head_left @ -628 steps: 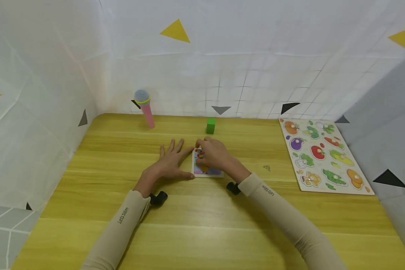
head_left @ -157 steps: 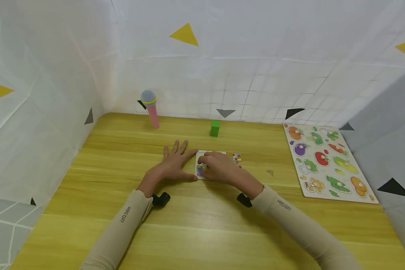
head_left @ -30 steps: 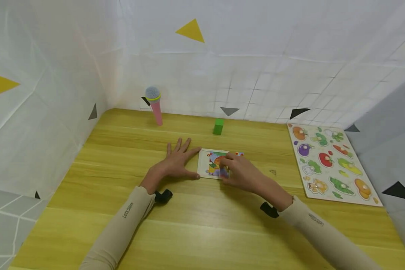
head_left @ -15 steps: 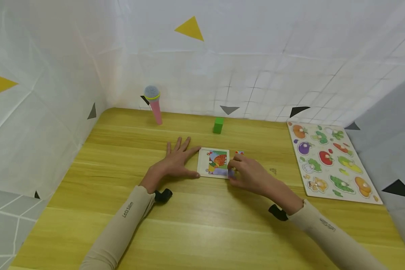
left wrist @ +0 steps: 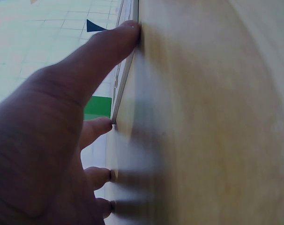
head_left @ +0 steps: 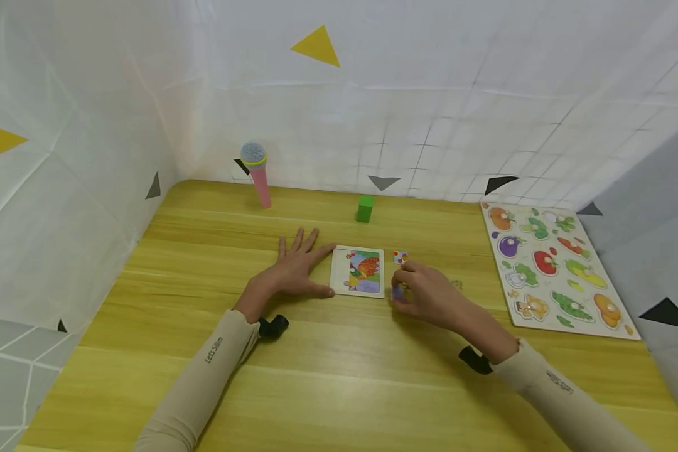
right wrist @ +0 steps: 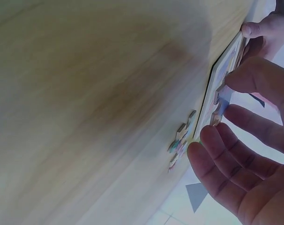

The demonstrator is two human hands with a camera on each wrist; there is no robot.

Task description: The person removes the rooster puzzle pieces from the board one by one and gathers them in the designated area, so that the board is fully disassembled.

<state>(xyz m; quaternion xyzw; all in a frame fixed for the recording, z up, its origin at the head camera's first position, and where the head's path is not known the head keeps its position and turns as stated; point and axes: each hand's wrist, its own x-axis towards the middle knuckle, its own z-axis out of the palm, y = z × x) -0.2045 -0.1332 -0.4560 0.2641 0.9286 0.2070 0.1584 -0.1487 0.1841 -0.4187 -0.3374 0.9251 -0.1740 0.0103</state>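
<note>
A small jigsaw puzzle board (head_left: 340, 270) lies mid-table, its left strip bare and a bird picture on the rest. My left hand (head_left: 290, 274) is spread flat beside it, thumb and index fingertip touching the board's left edge. In the left wrist view, that thumb (left wrist: 109, 44) rests against the board's side. My right hand (head_left: 429, 295) is just right of the board. Between thumb and index finger it pinches a purplish puzzle piece (right wrist: 220, 101), while the other fingers are loosely bent. Loose puzzle pieces (right wrist: 180, 138) lie on the table near it; one colourful piece (head_left: 400, 257) shows beyond the hand.
A green block (head_left: 365, 209) stands behind the board. Toward the back left is a pink toy microphone (head_left: 260, 182). A vegetable peg puzzle (head_left: 525, 282) lies on the right side. White sheeting (head_left: 457, 113) borders the table's back.
Over the last second my right hand has moved right, carrying a puzzle piece off the board. Long before, the board's left strip was filled. My left hand has kept its place at the board.
</note>
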